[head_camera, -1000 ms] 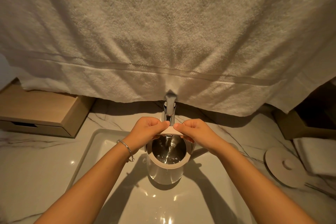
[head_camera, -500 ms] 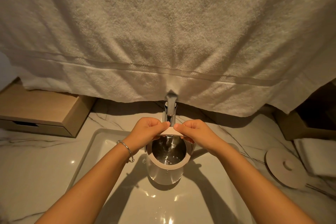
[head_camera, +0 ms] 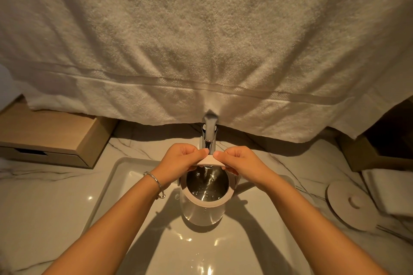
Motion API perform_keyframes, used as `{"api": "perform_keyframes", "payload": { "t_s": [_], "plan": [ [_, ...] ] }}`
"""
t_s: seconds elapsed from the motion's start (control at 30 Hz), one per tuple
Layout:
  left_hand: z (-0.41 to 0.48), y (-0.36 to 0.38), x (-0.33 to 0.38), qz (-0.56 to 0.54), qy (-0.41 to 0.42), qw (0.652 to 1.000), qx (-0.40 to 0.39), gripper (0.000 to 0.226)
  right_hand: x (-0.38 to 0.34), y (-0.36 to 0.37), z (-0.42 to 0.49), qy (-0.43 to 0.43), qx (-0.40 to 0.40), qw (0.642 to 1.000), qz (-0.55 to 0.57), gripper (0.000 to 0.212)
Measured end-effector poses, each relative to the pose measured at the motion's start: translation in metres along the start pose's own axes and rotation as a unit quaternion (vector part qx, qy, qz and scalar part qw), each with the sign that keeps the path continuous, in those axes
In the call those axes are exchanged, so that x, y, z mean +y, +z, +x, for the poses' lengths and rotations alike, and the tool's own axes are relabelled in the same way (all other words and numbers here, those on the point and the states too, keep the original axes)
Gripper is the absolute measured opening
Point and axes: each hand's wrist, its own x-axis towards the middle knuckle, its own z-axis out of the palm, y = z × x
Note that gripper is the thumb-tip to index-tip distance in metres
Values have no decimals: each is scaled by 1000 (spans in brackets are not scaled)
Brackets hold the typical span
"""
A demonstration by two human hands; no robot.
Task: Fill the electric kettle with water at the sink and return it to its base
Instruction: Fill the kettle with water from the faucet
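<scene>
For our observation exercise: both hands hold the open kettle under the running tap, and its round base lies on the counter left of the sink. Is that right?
No. The head view shows the round base on the counter right of the sink; the rest holds.

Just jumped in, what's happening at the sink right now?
A person is filling the kettle. The left hand and right hand both pinch its far rim, holding it in the sink under the faucet. Water runs into its open top, and some has pooled inside. The round base sits bare on the counter to the right.
</scene>
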Motion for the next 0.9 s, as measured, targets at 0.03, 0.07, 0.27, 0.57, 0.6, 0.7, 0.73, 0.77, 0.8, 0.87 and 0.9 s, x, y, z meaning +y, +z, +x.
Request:
{"api": "perform_keyframes", "payload": {
  "t_s": [0.03, 0.07, 0.27, 0.57, 0.6, 0.7, 0.73, 0.77, 0.8, 0.87, 0.9],
  "plan": [
    [0, 0, 0, 1, 0, 1000, 1, 45, 0, 0, 0, -2, 2, 1000, -3, 46],
    [0, 0, 1, 2, 0, 1000, 2, 45, 0, 0, 1, -3, 3, 1000, -5, 47],
    [1, -1, 4, 4, 0, 1000, 3, 41, 0, 0, 2, -1, 8, 1000, 11, 48],
    [1, -1, 5, -3, -5, 1000, 1, 39, -1, 0, 2, -6, 14, 1000, 14, 47],
    [1, -1, 5, -3, -4, 1000, 2, 40, -1, 0, 2, -7, 15, 1000, 14, 47],
    [1, -1, 5, 1, -1, 1000, 2, 40, 0, 0, 1, -7, 14, 1000, 19, 45],
    [1, -1, 5, 1, 0, 1000, 1, 40, 0, 0, 1, -5, 13, 1000, 18, 44],
    [1, -1, 5, -1, 1, 1000, 0, 40, 0, 0, 1, -4, 13, 1000, 16, 44],
    [1, -1, 5, -3, 2, 1000, -1, 41, -1, 0, 1, -3, 13, 1000, 17, 44],
    [1, -1, 5, -2, 2, 1000, 1, 42, -2, 0, 1, -1, 11, 1000, 19, 43],
    [2, -1, 5, 0, 3, 1000, 2, 43, -2, -1, 1, -1, 9, 1000, 21, 43]
  ]
}}
